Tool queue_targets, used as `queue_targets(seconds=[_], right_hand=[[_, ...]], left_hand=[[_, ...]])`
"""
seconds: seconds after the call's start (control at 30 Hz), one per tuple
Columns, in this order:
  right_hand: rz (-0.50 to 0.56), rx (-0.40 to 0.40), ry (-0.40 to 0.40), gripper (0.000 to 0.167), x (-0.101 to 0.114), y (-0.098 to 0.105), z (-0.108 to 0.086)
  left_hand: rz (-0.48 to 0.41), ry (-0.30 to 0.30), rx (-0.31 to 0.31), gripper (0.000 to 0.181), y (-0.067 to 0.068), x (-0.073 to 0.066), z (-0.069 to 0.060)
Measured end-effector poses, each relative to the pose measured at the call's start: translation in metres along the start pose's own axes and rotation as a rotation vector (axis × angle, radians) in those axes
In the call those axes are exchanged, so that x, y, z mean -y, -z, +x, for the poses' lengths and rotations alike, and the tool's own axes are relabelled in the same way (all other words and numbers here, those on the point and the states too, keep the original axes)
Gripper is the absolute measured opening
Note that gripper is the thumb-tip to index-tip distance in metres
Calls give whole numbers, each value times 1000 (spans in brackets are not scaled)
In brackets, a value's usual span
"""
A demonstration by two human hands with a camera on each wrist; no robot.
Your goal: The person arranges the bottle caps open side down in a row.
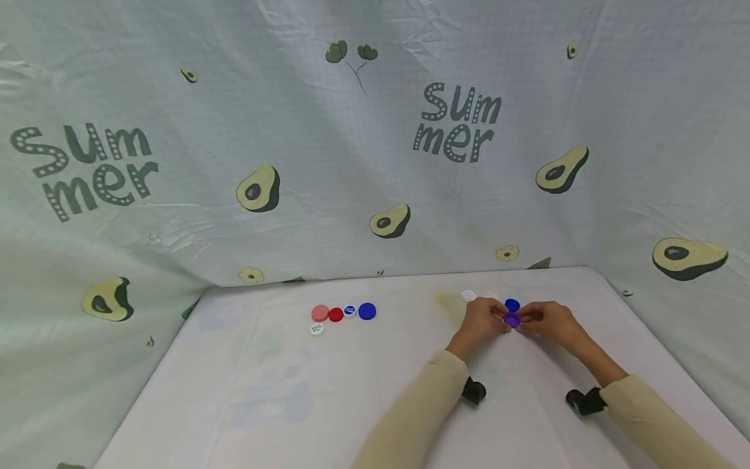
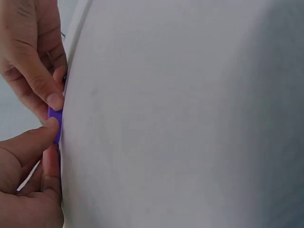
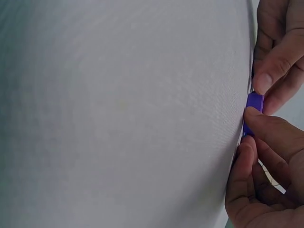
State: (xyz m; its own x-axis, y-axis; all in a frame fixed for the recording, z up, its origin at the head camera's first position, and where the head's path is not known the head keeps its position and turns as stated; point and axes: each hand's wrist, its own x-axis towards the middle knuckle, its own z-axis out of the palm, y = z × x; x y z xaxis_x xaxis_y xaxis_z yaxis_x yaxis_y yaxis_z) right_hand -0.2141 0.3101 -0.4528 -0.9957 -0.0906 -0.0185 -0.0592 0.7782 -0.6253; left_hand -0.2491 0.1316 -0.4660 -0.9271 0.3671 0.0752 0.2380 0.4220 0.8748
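Observation:
At the table's right side, a purple cap (image 1: 512, 320) is held between the fingertips of my left hand (image 1: 483, 318) and right hand (image 1: 549, 320). Just beyond it lies a blue cap (image 1: 512, 304). In the left wrist view, the left hand (image 2: 28, 175) is lower and the right hand (image 2: 35, 52) upper, with thumbs at the purple cap (image 2: 56, 114). The right wrist view has the right hand (image 3: 270, 166) below and the left hand (image 3: 282, 54) above, both pinching the purple cap's rim (image 3: 255, 100). Fingers partly hide the cap.
A white cap (image 1: 468, 295) lies beyond the left hand. Further left are a pink cap (image 1: 319, 312), a red cap (image 1: 336, 314), a blue-and-white cap (image 1: 349, 311), a larger blue cap (image 1: 367, 311) and a printed white cap (image 1: 317, 329). A patterned curtain (image 1: 328, 150) rises behind the table.

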Motion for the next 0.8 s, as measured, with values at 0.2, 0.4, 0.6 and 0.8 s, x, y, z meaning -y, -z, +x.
queue_targets(seconds=[0.2, 0.4, 0.6, 0.8], right_hand=[[9, -2, -11, 27, 0, 1, 1], [15, -15, -2, 25, 5, -3, 3], [9, -22, -9, 31, 7, -2, 1], [7, -31, 15, 32, 8, 1, -4]], left_hand=[[-66, 54, -92, 22, -4, -4, -1], [-51, 80, -122, 17, 0, -4, -1], [-39, 22, -101, 12, 4, -3, -2], [-68, 32, -62, 16, 6, -4, -5]])
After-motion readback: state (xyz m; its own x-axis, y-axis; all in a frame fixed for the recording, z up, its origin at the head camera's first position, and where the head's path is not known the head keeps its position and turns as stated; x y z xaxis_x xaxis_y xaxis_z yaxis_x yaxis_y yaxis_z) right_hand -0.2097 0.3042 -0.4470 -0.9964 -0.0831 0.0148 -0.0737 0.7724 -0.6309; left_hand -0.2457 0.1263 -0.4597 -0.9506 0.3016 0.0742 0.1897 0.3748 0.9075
